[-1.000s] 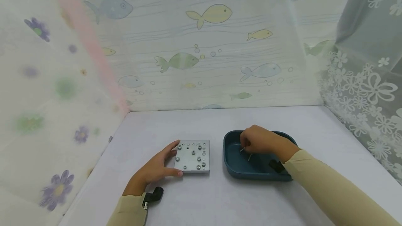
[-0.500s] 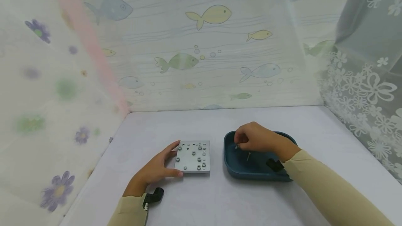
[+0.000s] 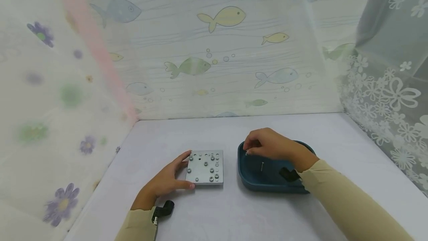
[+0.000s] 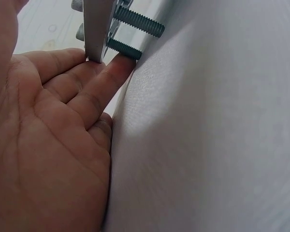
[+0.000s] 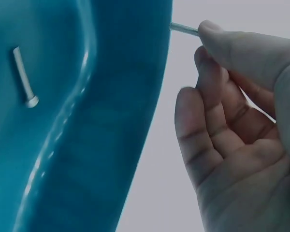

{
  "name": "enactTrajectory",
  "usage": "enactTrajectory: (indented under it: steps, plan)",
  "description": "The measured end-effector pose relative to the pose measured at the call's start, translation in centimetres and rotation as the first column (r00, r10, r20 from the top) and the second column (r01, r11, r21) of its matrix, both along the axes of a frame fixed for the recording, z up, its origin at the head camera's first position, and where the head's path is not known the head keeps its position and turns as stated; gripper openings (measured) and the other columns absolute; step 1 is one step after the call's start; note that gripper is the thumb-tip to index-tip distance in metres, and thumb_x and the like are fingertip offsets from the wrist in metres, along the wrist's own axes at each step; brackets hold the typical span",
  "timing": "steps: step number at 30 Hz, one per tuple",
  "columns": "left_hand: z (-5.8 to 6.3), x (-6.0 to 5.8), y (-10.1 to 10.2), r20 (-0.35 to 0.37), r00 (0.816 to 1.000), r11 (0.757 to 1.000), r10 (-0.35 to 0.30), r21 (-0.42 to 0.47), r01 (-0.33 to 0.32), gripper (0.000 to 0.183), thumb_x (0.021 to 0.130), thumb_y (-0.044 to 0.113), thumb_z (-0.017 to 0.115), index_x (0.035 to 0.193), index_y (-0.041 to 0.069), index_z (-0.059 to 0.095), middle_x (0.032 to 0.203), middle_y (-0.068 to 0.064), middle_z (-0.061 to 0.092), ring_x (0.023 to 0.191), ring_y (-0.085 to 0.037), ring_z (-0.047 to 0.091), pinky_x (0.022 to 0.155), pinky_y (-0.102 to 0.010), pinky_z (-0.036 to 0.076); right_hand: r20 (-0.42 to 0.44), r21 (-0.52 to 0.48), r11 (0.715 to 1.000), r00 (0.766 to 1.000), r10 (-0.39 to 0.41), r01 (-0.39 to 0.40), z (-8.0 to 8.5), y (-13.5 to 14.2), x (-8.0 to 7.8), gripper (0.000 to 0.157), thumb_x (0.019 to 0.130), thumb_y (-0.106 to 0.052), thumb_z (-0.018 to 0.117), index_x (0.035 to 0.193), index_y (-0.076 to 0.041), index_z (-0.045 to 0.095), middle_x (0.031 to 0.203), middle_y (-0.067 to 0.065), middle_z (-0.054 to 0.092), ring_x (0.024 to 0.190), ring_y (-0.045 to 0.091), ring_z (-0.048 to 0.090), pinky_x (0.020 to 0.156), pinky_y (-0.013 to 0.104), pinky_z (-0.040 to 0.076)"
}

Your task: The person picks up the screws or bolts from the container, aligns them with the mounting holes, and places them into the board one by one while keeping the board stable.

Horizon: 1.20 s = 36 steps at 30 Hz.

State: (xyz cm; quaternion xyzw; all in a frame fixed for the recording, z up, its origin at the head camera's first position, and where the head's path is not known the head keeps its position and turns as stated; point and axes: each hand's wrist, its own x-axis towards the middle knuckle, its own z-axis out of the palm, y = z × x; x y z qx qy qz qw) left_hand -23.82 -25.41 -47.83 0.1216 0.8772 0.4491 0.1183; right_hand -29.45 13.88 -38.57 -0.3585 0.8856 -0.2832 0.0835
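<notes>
A square silver metal plate (image 3: 200, 172) with several socket-head screws in it sits on the white table. My left hand (image 3: 165, 179) grips its left side, thumb at the near corner and fingers at the far one. In the left wrist view, threaded screw shanks (image 4: 140, 21) stick out below the plate, and one fingertip lies against the shorter shank. To the right, my right hand (image 3: 271, 145) pinches a thin screw (image 5: 185, 29) between thumb and forefinger, above the far left rim of a dark blue tray (image 3: 264, 188). Another screw (image 5: 23, 77) lies inside the tray.
Small black cameras are worn on both wrists, the left one (image 3: 166, 208) just over the table. A fish-print curtain (image 3: 200, 84) hangs behind the table. Flowered cloth (image 3: 63, 151) closes the left side and lace (image 3: 381, 122) the right.
My right hand has risen from inside the tray and shifted left to its rim, a screw pinched in its fingertips. My left hand and the plate stay in place.
</notes>
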Motion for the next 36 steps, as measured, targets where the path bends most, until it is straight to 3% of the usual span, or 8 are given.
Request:
enactTrajectory:
  steps: [10,19,28,36]
  plan:
    - [0.2,0.3,0.1,0.006,1.0,1.0,0.0,0.007,0.0,0.117,0.069,0.039,0.096,0.164,0.037,0.027,0.156,-0.003,0.052,0.158,-0.027,0.026,0.127,-0.062,0.009,-0.035,-0.04,0.998,0.998,-0.056,0.055,-0.2,-2.3,-0.4,0.009,0.094,-0.025,0.078,0.1,-0.023,0.072,0.092,-0.013,0.07,0.085,0.009,0.065,0.079,0.027,0.058]
    - [0.0,0.2,-0.1,0.006,1.0,1.0,-0.003,0.004,0.003,0.116,0.069,0.041,0.095,0.163,0.04,0.027,0.157,-0.002,0.051,0.159,-0.027,0.025,0.127,-0.062,0.008,-0.058,-0.058,0.995,0.995,-0.081,0.078,0.6,-4.9,-0.4,0.008,0.092,-0.028,0.081,0.096,-0.025,0.075,0.088,-0.014,0.07,0.084,0.008,0.064,0.077,0.027,0.057]
    - [-0.1,0.1,-0.2,0.0,1.0,1.0,0.005,-0.011,-0.005,0.116,0.069,0.043,0.095,0.163,0.041,0.027,0.156,-0.001,0.052,0.159,-0.027,0.025,0.127,-0.062,0.01,0.034,-0.1,0.981,0.986,-0.164,0.166,0.9,-7.6,-0.1,0.004,0.092,-0.03,0.08,0.093,-0.026,0.078,0.086,-0.011,0.071,0.081,0.013,0.063,0.072,0.031,0.056]
    - [-0.1,0.1,-0.1,0.01,1.0,1.0,0.018,-0.014,-0.018,0.114,0.068,0.044,0.095,0.16,0.046,0.029,0.157,0.0,0.051,0.158,-0.027,0.026,0.127,-0.063,0.01,0.088,-0.076,0.97,0.971,-0.224,0.231,-0.2,-9.1,0.3,0.005,0.091,-0.03,0.081,0.092,-0.025,0.079,0.086,-0.012,0.072,0.08,0.012,0.064,0.069,0.031,0.054]
